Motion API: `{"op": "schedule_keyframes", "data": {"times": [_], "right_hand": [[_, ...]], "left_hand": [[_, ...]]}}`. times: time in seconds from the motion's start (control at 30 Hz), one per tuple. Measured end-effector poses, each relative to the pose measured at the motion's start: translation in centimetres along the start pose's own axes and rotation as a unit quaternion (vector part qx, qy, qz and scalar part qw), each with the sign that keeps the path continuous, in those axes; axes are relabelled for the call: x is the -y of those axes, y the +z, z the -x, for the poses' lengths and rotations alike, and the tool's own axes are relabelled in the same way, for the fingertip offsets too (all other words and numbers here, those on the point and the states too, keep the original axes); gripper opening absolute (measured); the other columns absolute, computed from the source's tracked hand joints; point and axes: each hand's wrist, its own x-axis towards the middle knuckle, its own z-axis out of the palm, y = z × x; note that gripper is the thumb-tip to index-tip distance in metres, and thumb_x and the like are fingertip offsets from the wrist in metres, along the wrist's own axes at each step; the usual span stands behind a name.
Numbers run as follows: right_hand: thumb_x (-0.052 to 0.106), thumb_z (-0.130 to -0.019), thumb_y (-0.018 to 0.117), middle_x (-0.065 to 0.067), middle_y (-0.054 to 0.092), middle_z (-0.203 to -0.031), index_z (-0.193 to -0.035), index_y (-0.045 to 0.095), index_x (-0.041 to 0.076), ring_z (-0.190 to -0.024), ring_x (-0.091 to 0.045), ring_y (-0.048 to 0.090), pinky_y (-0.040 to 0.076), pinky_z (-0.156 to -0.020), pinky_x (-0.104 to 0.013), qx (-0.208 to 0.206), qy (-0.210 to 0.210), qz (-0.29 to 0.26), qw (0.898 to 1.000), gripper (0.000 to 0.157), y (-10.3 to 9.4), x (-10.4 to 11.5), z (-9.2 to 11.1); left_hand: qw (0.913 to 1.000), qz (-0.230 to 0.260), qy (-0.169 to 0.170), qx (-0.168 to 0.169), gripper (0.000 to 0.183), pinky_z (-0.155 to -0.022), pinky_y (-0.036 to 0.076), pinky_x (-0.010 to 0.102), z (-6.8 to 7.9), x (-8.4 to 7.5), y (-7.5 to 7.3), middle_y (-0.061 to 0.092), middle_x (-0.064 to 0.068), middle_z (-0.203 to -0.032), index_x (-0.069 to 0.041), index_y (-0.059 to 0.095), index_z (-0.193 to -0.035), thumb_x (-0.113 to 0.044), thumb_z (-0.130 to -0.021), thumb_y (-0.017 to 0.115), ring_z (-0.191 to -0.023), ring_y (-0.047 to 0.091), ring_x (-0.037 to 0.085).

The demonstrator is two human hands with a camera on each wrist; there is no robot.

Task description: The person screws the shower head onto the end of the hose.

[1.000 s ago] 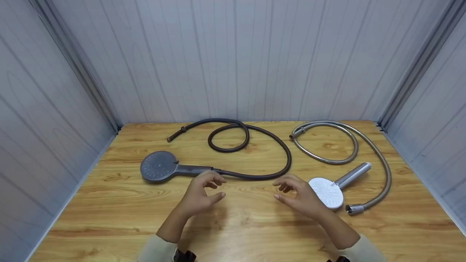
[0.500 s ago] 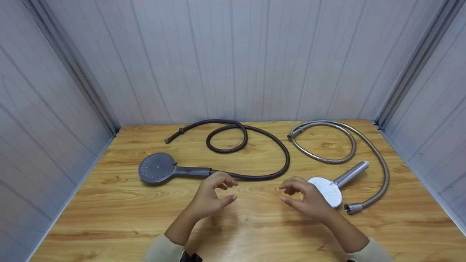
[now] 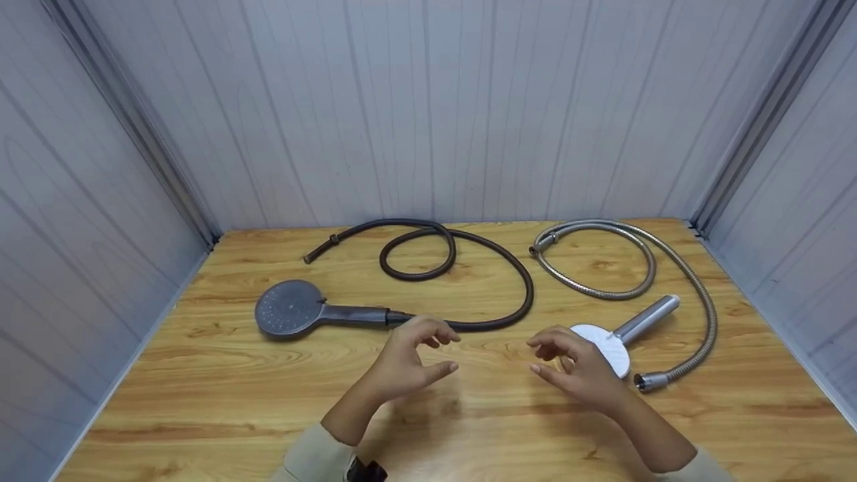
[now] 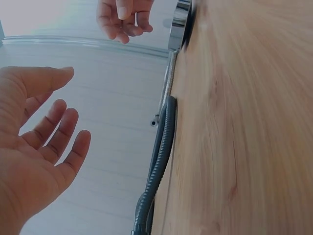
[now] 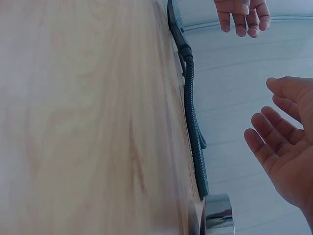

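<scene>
In the head view my left hand [image 3: 410,365] hovers above the table with loosely bent fingers, holding nothing. Nearest to it is the black hose [image 3: 499,323], joined to the handle of a dark grey shower head [image 3: 289,309] that lies at the left. My right hand [image 3: 581,371], likewise holding nothing, is raised in front of a white-faced chrome shower head [image 3: 606,347] and covers part of its face. A silver metal hose [image 3: 708,328] curls behind and to the right of that head, apart from it. Both wrist views show the hands off the table, with gaps between their fingers.
The wooden table [image 3: 221,402] is bordered by a pale panelled back wall [image 3: 462,114] and side walls. A loop of the black hose lies near the back edge. The silver hose's wide end fitting [image 3: 651,381] lies close to the right forearm.
Both hands have shifted to the right in the head view, still in the air. The shower heads and hoses stay where they were; the view itself has moved slightly.
</scene>
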Motion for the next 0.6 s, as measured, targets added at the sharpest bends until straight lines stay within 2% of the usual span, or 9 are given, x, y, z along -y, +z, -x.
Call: {"op": "schedule_keyframes", "data": {"times": [0.1, 0.2, 0.37, 0.43, 0.6], "right_hand": [[-0.011, -0.075, 0.076, -0.002, 0.065, -0.101, -0.108, 0.066, 0.003, -0.085, -0.015, 0.063, 0.054, -0.072, -0.031, 0.001, 0.013, -0.011, 1.000, 0.037, -0.4, -0.6, 0.5], [-0.010, -0.077, 0.076, -0.005, 0.064, -0.103, -0.109, 0.066, 0.001, -0.086, -0.019, 0.063, 0.054, -0.074, -0.029, 0.003, 0.021, -0.023, 1.000, 0.035, -0.9, -0.6, 0.8], [-0.010, -0.077, 0.075, -0.009, 0.064, -0.103, -0.109, 0.066, 0.003, -0.086, -0.020, 0.063, 0.054, -0.074, -0.028, 0.001, 0.016, -0.027, 0.999, 0.036, -1.7, -0.6, 1.1], [-0.012, -0.076, 0.075, -0.007, 0.063, -0.102, -0.110, 0.067, 0.004, -0.085, -0.019, 0.062, 0.054, -0.073, -0.028, 0.000, 0.004, -0.030, 1.000, 0.038, -2.1, -0.7, 1.3], [-0.014, -0.077, 0.073, -0.008, 0.063, -0.102, -0.111, 0.067, 0.004, -0.087, -0.020, 0.062, 0.052, -0.077, -0.025, 0.003, 0.010, -0.046, 0.999, 0.039, -3.1, -1.0, 1.9]], "left_hand": [[1.0000, 0.007, 0.002, 0.005, 0.026, -0.083, 0.051, 0.039, -0.3, 0.0, 0.2, 0.063, 0.012, -0.104, -0.001, 0.067, -0.103, 0.005, -0.079, 0.077, -0.100, 0.058, 0.031], [0.9997, 0.019, 0.003, 0.013, 0.027, -0.084, 0.050, 0.041, -0.5, -0.1, 0.4, 0.063, 0.013, -0.105, -0.001, 0.067, -0.104, 0.005, -0.079, 0.077, -0.100, 0.058, 0.033], [0.9994, 0.028, 0.009, 0.019, 0.028, -0.083, 0.050, 0.041, -0.8, -0.1, 0.6, 0.062, 0.014, -0.107, -0.001, 0.067, -0.105, 0.004, -0.079, 0.077, -0.099, 0.058, 0.036], [0.9994, 0.027, 0.012, 0.021, 0.029, -0.083, 0.050, 0.040, -1.0, -0.1, 0.7, 0.063, 0.013, -0.107, -0.001, 0.067, -0.105, 0.003, -0.079, 0.078, -0.098, 0.058, 0.035], [0.9991, 0.031, 0.012, 0.026, 0.029, -0.084, 0.050, 0.038, -1.5, -0.3, 1.0, 0.062, 0.012, -0.108, -0.001, 0.066, -0.105, 0.003, -0.079, 0.078, -0.098, 0.058, 0.032]]}}
